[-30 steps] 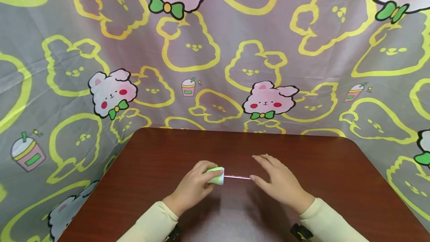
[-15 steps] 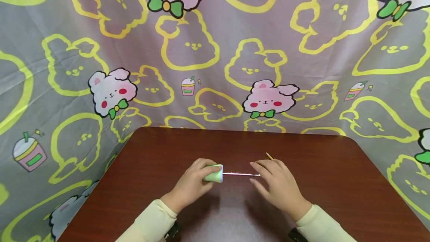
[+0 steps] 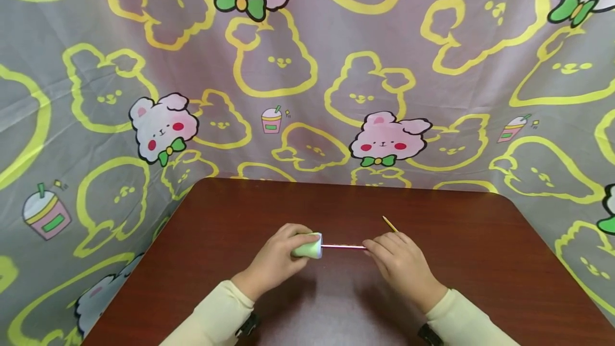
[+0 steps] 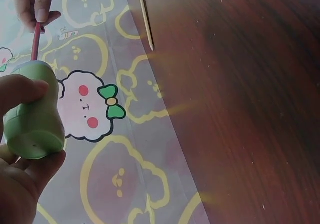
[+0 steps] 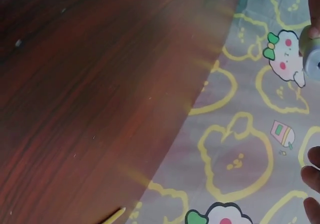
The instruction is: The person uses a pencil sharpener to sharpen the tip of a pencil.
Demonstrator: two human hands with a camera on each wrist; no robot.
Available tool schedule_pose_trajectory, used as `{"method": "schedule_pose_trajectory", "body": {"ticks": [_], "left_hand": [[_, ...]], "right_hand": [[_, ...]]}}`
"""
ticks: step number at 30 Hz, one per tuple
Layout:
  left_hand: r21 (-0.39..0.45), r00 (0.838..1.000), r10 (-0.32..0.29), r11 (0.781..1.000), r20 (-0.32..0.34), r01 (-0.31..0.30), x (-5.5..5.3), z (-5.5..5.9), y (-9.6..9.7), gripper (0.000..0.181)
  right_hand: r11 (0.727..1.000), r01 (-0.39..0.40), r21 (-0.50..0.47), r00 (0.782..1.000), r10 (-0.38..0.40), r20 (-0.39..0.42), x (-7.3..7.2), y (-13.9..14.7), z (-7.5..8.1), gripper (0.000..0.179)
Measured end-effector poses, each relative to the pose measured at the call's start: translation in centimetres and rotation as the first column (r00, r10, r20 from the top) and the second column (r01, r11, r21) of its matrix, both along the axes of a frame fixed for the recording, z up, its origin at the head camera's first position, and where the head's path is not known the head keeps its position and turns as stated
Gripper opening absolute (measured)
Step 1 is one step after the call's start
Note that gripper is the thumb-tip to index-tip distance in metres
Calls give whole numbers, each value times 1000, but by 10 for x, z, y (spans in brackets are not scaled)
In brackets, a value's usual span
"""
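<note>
The green container (image 3: pixel 306 250), waisted in shape, is held by the left hand (image 3: pixel 275 261), whose fingers and thumb are clamped round its sides. Its pale end is turned toward the right hand (image 3: pixel 404 265). Between the two hands a thin red stick (image 3: pixel 343 246) is stretched almost level; its one end is met by the container's pale end, and how far it is let in is hidden. Its other end is pinched by the fingertips of the right hand, which are brought together on it, as is seen from the left wrist. From the right wrist only a few fingers of that hand are caught at the edge, and the container's pale face is shown beside the left hand

A yellow pencil (image 3: pixel 390 223) is laid on the table (image 3: pixel 240 207) just beyond the right hand, its tip pointed away from that hand and its other part covered by it in the head view. Shadows of both hands are cast on the brown table, on the person's side. Behind each hand the arm is covered by a pale sleeve (image 3: pixel 211 311). Well beyond both hands a grey cloth (image 3: pixel 307 108) is hung, printed with yellow outlines and pink-cheeked animal heads
</note>
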State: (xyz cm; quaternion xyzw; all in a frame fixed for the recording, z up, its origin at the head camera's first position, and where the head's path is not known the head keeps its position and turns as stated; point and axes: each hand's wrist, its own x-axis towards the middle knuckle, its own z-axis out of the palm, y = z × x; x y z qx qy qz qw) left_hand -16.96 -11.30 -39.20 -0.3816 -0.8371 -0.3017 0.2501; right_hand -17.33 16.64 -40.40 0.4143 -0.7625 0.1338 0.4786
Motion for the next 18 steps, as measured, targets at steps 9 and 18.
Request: {"method": "schedule_pose_trajectory", "body": {"ticks": [9, 18], "left_hand": [[-5, 1000, -22, 1000, -10, 22, 3, 1, 2, 47], [-60, 985, -51, 997, -165, 42, 4, -4, 3, 48]], "right_hand": [[998, -54, 27, 996, 55, -72, -2, 2, 1, 30], [999, -39, 2, 998, 39, 43, 5, 2, 3, 36]]}}
